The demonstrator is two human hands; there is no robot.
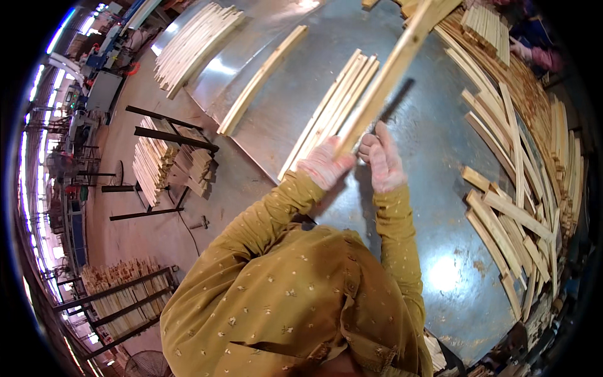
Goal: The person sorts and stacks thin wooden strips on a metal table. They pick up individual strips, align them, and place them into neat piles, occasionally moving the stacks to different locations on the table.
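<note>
My left hand [325, 164], in a pale glove, grips the near end of a long wooden strip [391, 74]. The strip slants up and away to the right above the metal-topped table [433, 132]. Just right of that end is my gloved right hand [384, 158], its fingers curled in; whatever they may hold is hidden. Several pale wooden strips [333, 103] lie side by side on the table, beyond and left of my left hand. Farther left rests a separate narrow piece of wood [262, 78].
A row of strips [198, 47] lies at the table's far left. Loose wood pieces [512, 232] are heaped along the right side. On the floor at left stand a metal rack with stacked wood [154, 160] and another loaded rack [125, 289]. Another person's hand [520, 50] shows far right.
</note>
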